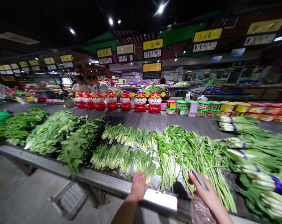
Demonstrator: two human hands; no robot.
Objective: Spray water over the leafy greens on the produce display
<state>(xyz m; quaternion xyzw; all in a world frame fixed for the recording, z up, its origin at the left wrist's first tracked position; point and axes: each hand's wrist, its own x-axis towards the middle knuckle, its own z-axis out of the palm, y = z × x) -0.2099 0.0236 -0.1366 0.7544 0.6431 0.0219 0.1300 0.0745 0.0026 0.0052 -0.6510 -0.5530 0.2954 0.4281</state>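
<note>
At the stand's front edge (164, 199), left hand (139, 187) is palm-down with fingers spread, reaching the near row of bok choy (113, 157). Fingertips are at the stem ends of the row's right-hand plants; can't tell how firm the contact is, no pinch visible. Rest of that row runs off to the left of the hand; far row of bok choy (129, 136) lies beyond it, out of reach of the fingers.

Right hand (206, 190) is closed around the upper part of a clear bottle (200, 210). Body of the bottle hangs below the grip, partly cut off at the bottom of the view. Grey piece (200, 179) shows at the thumb side, angled up and left. Loose long-stemmed greens (180, 146) lie just past this hand, bunches with purple bands (255, 174) to its right. Black crate (96, 138) stands left of the bok choy.
</note>
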